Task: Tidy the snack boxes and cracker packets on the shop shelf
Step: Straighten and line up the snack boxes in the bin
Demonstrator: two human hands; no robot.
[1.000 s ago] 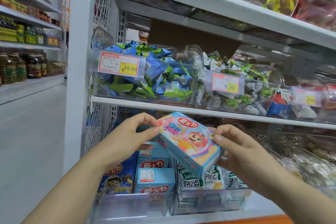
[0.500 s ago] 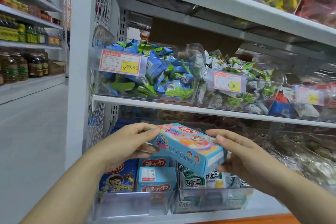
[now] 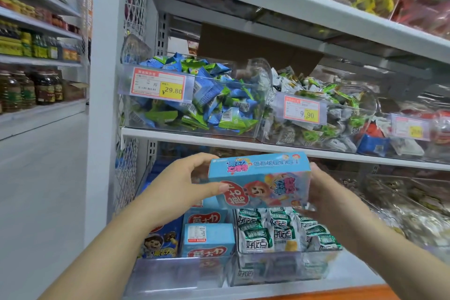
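The left grip (image 3: 180,185) clasps the left end of a light-blue cardboard snack box (image 3: 261,182), thumb pressed on its printed front and fingers curled over the top edge. The right grip (image 3: 326,192) wraps the opposite end, its lower fingers blurred beneath the box. The box is held level in the air with its cartoon print upside down. Its top edge is just under the white metal lip of the middle shelf (image 3: 243,143), leaving only a narrow gap there. Directly below on the lower shelf, a clear plastic bin (image 3: 175,273) holds upright blue snack boxes (image 3: 207,243). A second clear bin (image 3: 280,273) touching its right side holds glossy white-and-green cracker packets (image 3: 275,231), packed close. Above the lip, a transparent tub of crinkled blue and green wrapped sweets (image 3: 199,107) carries a price tag (image 3: 158,86) reading 29.80. A wire mesh side panel (image 3: 131,178) closes the left of the shelf bay, and beyond it lies open grey aisle floor (image 3: 43,202).
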